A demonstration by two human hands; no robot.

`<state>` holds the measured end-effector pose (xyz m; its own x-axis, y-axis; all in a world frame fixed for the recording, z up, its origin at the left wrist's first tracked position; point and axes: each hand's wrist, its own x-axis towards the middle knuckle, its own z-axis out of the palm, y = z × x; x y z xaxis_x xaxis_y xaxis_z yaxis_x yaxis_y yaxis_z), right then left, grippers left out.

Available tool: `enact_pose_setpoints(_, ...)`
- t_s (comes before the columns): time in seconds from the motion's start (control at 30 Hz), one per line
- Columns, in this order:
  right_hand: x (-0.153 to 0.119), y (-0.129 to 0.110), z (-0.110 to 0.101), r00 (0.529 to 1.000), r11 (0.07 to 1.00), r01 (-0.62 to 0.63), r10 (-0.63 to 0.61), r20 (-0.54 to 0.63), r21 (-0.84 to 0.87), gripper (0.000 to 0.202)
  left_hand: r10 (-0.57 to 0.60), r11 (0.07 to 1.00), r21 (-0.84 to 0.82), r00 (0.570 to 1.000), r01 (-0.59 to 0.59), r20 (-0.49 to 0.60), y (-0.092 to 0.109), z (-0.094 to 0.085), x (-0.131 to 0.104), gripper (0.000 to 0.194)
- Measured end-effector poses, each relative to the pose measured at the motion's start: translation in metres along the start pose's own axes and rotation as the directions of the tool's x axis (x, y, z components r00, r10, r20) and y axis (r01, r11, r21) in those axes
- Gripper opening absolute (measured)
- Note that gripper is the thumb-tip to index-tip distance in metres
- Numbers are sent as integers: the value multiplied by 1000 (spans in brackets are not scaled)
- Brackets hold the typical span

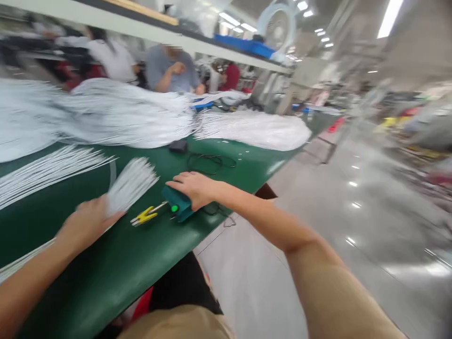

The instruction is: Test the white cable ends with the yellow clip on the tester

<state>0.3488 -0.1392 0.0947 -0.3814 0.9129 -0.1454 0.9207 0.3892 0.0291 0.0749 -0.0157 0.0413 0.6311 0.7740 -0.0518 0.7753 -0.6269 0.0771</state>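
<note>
My left hand is wrapped round a bundle of thin white wires, whose cut ends fan out up and to the right. On the green tabletop, my right hand grips the top of a small teal box-shaped device with a bright green round spot on its front. A yellow clip-like tool projects from that device toward my left hand. Black cable lies loosely coiled behind my right hand.
Large bundles of white wires cover the table's back, with another bundle at right. More wires lie at left. A small black block sits behind. Across the table is a person. A shelf crosses above; floor lies right.
</note>
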Motion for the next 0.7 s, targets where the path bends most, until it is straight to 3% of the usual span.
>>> enact_pose_setpoints(0.1,12,-4,6,998,999,53,-53,-39,8,100,100,986,-145,990,-85,100,-13,10,20,69)
enact_pose_setpoints(0.17,25,3,11,993,996,93,-93,-67,6,98,106,972,-226,984,-71,144,-33,7,32,66)
enact_pose_setpoints(0.23,38,12,16,987,992,126,-125,-96,11,97,94,917,-394,993,-61,65,-60,0,37,69)
enact_pose_setpoints(0.3,48,19,18,986,989,144,-141,-92,23,99,-29,911,-412,999,16,-24,-94,-8,37,70)
enact_pose_setpoints(0.37,51,19,17,987,990,139,-137,-88,17,99,-209,928,-326,976,178,-63,-131,-15,31,68)
enact_pose_setpoints(0.43,49,5,15,983,993,112,-115,-144,-25,95,-367,922,-162,926,351,-84,-168,-21,26,68)
enact_pose_setpoints(0.5,42,-23,18,955,988,133,-150,-255,-84,87,-444,895,-94,888,435,-121,-196,-23,23,66)
enact_pose_setpoints(0.53,38,-41,22,934,980,184,-197,-298,-72,80,-448,894,-81,882,441,-146,-204,-23,24,62)
enact_pose_setpoints(0.6,31,-75,37,900,952,307,-285,-331,15,52,-380,925,-90,910,369,-169,-205,-18,33,54)
enact_pose_setpoints(0.7,27,-106,68,913,924,354,-308,-266,146,36,-169,976,-152,981,153,-94,-171,4,64,48)
